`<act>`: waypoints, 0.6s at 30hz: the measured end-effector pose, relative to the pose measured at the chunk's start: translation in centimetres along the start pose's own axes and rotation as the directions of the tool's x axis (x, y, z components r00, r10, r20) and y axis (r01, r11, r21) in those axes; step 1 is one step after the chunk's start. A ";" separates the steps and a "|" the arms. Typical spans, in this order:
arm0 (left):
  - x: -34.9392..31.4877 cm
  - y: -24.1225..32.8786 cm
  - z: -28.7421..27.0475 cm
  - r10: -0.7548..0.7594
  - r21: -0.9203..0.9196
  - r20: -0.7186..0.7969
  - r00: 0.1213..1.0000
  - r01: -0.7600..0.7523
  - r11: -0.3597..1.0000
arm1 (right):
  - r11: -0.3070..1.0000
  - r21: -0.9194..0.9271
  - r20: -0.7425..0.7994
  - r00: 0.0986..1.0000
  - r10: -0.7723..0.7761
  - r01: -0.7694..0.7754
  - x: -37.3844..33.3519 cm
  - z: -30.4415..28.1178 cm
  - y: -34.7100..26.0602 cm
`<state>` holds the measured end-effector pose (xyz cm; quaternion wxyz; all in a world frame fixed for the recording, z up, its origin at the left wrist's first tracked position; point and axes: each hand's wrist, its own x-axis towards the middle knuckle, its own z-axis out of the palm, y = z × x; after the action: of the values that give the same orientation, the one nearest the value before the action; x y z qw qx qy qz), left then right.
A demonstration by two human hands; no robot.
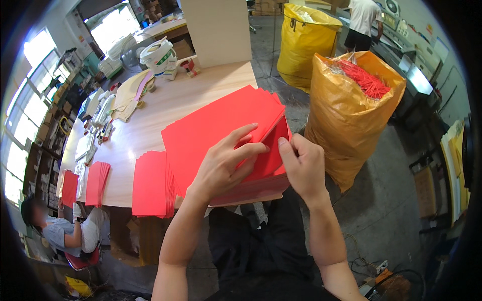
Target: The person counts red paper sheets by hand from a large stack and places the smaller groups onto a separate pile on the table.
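Note:
A tall stack of red paper sheets [201, 130] lies at the table's near right corner, its top sheets fanned out. My left hand [223, 163] rests over the stack with its fingers apart, the fingertips touching the edge of the upper sheets. Close to it on the right, my right hand [305, 163] is curled, thumb against the fingers, at the right edge of a red sheet [271, 150]. This sheet bends up between both hands. What lies under my left palm is hidden.
Smaller fanned red stacks [149, 183] line the near edge of the wooden table [216, 78]. A white bucket [158, 57] and tape rolls stand farther back. An orange sack [346, 120] of red strips stands right, before a yellow sack [306, 50]. One person [75, 231] sits left; another stands behind.

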<state>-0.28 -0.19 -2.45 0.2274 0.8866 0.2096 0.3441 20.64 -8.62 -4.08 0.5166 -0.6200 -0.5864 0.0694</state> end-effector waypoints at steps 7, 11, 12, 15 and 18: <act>0.1 0.0 -0.2 0.036 0.069 0.049 0.998 -0.039 0.997 | 0.400 0.737 0.397 0.828 0.396 -0.545 0.7 -1.7 -0.2; 0.1 0.1 -0.1 0.047 0.073 0.015 0.999 -0.048 0.996 | 0.388 0.733 0.413 0.819 0.397 -0.558 0.9 -1.7 -0.3; 0.1 -0.1 0.0 0.042 0.073 0.014 0.999 -0.043 0.996 | 0.391 0.733 0.414 0.822 0.392 -0.556 1.0 -1.7 -0.2; 0.0 -0.2 0.1 0.030 0.051 0.009 1.000 -0.030 0.998 | 0.415 0.717 0.421 0.822 0.384 -0.560 1.0 -2.0 -0.1; 0.0 -0.5 0.0 0.029 0.024 0.002 1.000 -0.029 0.999 | 0.410 0.724 0.423 0.826 0.373 -0.555 1.0 -1.9 0.0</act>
<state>-0.41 0.17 -2.73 0.2119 0.8923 0.2008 0.3443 22.27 -8.84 -2.71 0.6434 -0.4323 -0.3346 0.5359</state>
